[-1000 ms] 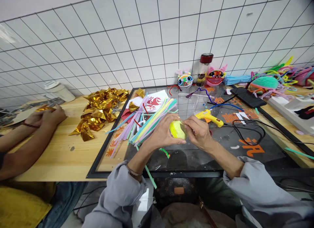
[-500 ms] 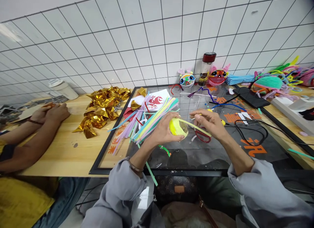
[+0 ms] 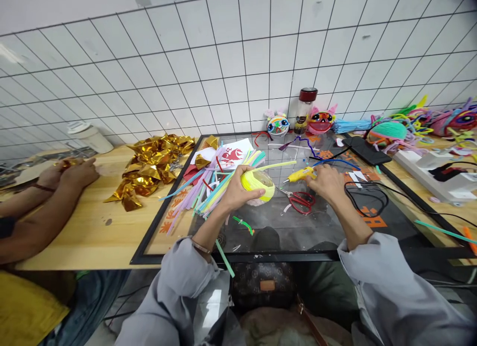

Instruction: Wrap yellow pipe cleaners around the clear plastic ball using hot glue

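Note:
My left hand (image 3: 235,189) is wrapped round a clear rounded shell (image 3: 269,188), partly covered with yellow pipe cleaners (image 3: 250,183). One pale yellow strand (image 3: 278,164) sticks out from it to the right. My right hand (image 3: 328,181) is closed around the rear of a yellow glue gun (image 3: 299,174), whose nozzle points left towards the shell. Between my hands, red-handled scissors (image 3: 302,202) lie on the dark board. To the left of the shell is a spread bundle of pastel pipe cleaners (image 3: 208,197).
Two decorated animal heads (image 3: 278,124) and a bottle (image 3: 304,110) stand by the wall. A phone (image 3: 368,151), black cable (image 3: 367,207) and power strip (image 3: 428,174) are at right. Gold foil shapes (image 3: 149,162) lie left, near another person's hands (image 3: 76,172).
My right hand has let go of the yellow strand and taken hold of the glue gun. My left hand has tilted the shell, and the strand now points up and right.

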A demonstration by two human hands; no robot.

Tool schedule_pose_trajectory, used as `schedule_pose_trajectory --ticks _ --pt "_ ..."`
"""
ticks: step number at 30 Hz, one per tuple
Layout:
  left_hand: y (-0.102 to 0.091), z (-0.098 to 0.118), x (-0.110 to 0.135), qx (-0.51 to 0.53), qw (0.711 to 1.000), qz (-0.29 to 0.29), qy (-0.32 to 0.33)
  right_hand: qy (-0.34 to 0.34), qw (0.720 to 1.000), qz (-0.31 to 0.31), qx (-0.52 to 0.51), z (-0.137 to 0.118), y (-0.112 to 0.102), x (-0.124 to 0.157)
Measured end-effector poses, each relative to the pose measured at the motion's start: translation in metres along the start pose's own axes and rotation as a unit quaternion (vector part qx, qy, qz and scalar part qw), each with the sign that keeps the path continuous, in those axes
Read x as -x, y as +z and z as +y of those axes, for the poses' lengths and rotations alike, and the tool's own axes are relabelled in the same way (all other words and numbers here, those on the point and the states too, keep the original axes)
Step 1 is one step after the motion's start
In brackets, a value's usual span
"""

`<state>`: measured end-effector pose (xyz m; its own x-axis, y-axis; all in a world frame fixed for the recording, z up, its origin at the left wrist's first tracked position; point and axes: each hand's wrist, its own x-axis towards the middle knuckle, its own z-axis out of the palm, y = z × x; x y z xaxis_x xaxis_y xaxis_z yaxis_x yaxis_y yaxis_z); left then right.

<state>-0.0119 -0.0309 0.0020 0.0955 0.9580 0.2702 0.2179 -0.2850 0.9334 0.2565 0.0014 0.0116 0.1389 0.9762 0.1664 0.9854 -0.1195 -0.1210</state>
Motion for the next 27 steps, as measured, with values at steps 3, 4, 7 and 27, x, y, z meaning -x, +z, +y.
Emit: schedule_pose_trajectory --ticks 3,4,7,27 --pt "0.001 0.001 -0.001 0.011 1.000 0.003 -0.005 -0.001 0.997 -0.049 0.055 -0.002 0.005 0.001" --pt "0.001 0.001 -0.001 0.009 1.000 0.002 -0.005 -0.002 0.997 -0.048 0.062 -0.001 0.007 0.000" --pt "0.001 0.001 -0.001 0.000 1.000 0.000 -0.005 -0.020 0.998 -0.028 0.060 0.003 0.015 -0.004" --pt "0.003 -0.005 -0.001 -0.065 0.998 -0.004 0.014 -0.066 0.921 0.165 -0.347 -0.013 0.017 0.000"
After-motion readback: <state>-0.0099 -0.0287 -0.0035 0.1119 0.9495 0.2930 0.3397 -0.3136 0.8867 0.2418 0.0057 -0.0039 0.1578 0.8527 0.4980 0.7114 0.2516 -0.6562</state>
